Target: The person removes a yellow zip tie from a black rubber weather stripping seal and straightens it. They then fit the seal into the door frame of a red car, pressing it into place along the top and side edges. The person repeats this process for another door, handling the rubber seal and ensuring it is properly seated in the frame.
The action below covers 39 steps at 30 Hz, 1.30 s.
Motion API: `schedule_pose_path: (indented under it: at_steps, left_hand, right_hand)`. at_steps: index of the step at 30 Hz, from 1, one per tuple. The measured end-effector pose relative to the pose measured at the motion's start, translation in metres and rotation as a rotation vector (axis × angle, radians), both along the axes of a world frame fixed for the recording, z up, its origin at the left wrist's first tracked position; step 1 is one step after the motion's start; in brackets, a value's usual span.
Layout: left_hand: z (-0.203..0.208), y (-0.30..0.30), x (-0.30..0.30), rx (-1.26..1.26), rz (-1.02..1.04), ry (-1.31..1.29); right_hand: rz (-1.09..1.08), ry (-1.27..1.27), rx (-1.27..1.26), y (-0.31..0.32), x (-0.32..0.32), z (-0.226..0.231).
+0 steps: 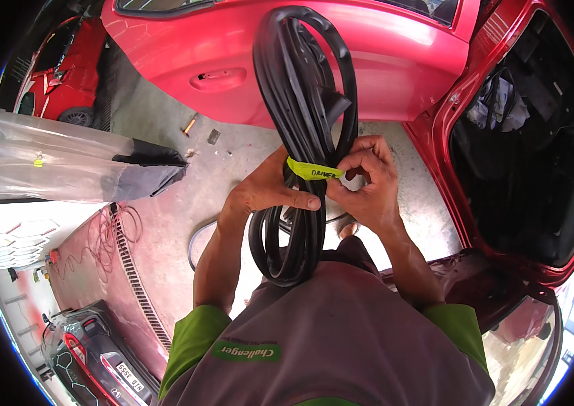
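Note:
A long coil of black rubber weatherstrip (285, 88) stands lengthwise in front of my body, its lower loops against my shirt. Around its middle runs a yellow-green tape band (308, 169) with handwriting on it. My left hand (270, 186) is wrapped round the bundle just below the band, thumb across the front. At the band's right end, the thumb and forefinger of my right hand (368, 176) pinch the tape. The other right fingers are curled.
Beyond the coil is a red car door (381, 74); an open red car body (449, 169) stands at right. Plastic sheeting (64, 155) hangs at left. A hammer (190, 125), a red hose (108, 237) and a drain grate (131, 271) lie on the floor. Other cars stand at left.

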<state>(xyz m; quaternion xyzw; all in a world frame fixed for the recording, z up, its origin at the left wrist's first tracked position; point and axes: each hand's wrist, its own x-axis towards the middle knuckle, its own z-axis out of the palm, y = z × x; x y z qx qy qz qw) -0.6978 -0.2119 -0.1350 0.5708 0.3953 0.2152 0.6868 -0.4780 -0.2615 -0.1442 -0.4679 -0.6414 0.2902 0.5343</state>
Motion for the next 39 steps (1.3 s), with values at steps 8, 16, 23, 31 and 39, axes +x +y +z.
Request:
schedule_pose_path:
  at_steps: [8, 16, 23, 31, 39]
  left_hand:
    - [-0.002, 0.003, -0.008, 0.013, 0.033, -0.138]
    - [-0.009, 0.002, -0.015, 0.067, 0.136, -0.218]
    - [-0.007, 0.000, -0.019, 0.017, 0.182, -0.231]
    - [-0.011, -0.005, -0.016, 0.024, 0.215, -0.271]
    - [-0.048, 0.004, -0.034, -0.183, 0.214, -0.645]
  right_hand:
    - [0.148, 0.077, -0.131, -0.004, -0.003, 0.018]
    - [0.094, 0.289, -0.161, -0.007, 0.009, -0.007]
    - [0.064, 0.275, -0.275, -0.018, 0.013, -0.027]
    - [0.073, 0.321, -0.324, -0.017, 0.002, -0.023]
    - [-0.063, -0.123, -0.172, -0.010, -0.019, -0.002]
